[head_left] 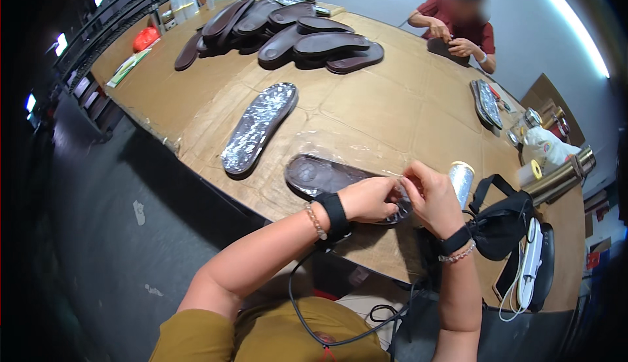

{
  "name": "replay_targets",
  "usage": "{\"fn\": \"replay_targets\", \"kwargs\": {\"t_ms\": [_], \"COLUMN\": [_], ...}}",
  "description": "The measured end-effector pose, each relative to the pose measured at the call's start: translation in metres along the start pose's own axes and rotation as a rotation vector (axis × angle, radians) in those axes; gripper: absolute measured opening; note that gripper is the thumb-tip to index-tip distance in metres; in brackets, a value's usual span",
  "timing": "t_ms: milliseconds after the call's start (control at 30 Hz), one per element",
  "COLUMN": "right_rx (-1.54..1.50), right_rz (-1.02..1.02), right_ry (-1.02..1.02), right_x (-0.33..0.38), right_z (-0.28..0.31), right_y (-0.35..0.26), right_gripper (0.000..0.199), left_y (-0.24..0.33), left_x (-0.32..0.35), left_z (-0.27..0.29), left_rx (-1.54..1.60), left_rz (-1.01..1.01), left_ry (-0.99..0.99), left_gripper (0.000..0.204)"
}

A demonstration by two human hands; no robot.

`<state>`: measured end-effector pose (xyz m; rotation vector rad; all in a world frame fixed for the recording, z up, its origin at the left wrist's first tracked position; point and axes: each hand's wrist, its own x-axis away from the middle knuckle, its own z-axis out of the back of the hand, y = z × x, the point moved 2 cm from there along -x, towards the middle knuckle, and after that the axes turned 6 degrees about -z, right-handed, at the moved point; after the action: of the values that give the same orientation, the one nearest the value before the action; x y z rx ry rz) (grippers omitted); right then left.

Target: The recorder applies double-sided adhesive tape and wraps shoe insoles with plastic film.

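Note:
A dark brown shoe sole (319, 175) lies flat on the table in front of me. Clear plastic film (333, 144) spreads over it and past its far edge. My left hand (371, 199) rests over the sole's right half, fingers curled on the film. Close beside it, my right hand (428, 195) pinches the film at the sole's right end. Both hands hide part of that end. Farther left lies another sole (260, 128) covered in shiny clear film. A roll of clear film (462, 182) stands just right of my right hand.
Several brown soles (281, 31) are heaped at the far side. Two wrapped soles (485, 103) lie far right, near a white plastic bag (548, 147) and a metal flask (564, 177). A black pouch (502, 224) and white power strip (530, 264) sit right. A co-worker (461, 25) handles a dark sole opposite.

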<state>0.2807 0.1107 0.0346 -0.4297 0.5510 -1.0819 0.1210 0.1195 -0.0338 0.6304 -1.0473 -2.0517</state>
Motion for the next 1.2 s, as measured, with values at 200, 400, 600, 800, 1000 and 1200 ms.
{"fn": "replay_targets", "kwargs": {"t_ms": [200,400,600,800,1000,1200], "right_rx": [-0.065,-0.109,-0.12,-0.008,-0.078,-0.302], "right_rz": [-0.017,-0.102,-0.125,-0.062,-0.154,-0.201], "right_ry": [0.022,0.018,0.049,0.113,0.107,0.091], "right_x": [0.011,0.011,0.002,0.001,0.003,0.004], "right_z": [-0.011,-0.011,-0.013,-0.018,-0.016,-0.024], "right_y": [0.006,0.005,0.0,0.001,0.012,0.02], "right_gripper": [0.008,0.01,0.012,0.013,0.013,0.011], "left_y": [0.006,0.048,0.033,0.005,-0.016,-0.024], "left_x": [0.005,0.076,0.125,0.113,0.108,0.104], "left_z": [0.003,0.045,0.117,0.132,0.137,0.131], "left_rx": [-0.007,-0.241,-0.565,-0.333,-0.154,-0.299], "left_rz": [-0.002,-0.069,0.109,0.237,0.276,0.163], "left_ry": [-0.009,0.242,0.646,0.449,0.349,0.426], "left_gripper": [0.035,0.034,0.086,0.079,0.057,0.043]}}
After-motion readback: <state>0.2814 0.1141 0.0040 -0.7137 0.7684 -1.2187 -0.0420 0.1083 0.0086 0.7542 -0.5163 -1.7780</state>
